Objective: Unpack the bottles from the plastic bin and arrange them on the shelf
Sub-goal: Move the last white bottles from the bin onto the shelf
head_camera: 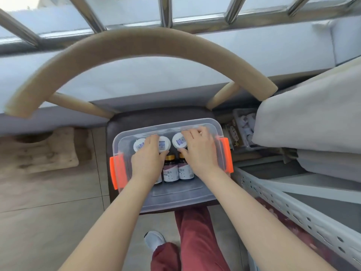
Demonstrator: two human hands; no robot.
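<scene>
A clear plastic bin with orange latches sits on a dark chair seat. Inside stand three white-capped bottles, and dark brown bottles with white labels lie behind them. My left hand lies flat over two of the white caps on the left. My right hand is spread over the right side, its fingers reaching past the third cap. I cannot tell whether a clear lid lies between my hands and the bottles. The white perforated metal shelf runs along the right.
The chair's curved beige backrest arches over the bin, with a window ledge and metal bars behind it. Folded pale bedding and a small basket of white items sit at the right. My red trouser leg and the tiled floor are below.
</scene>
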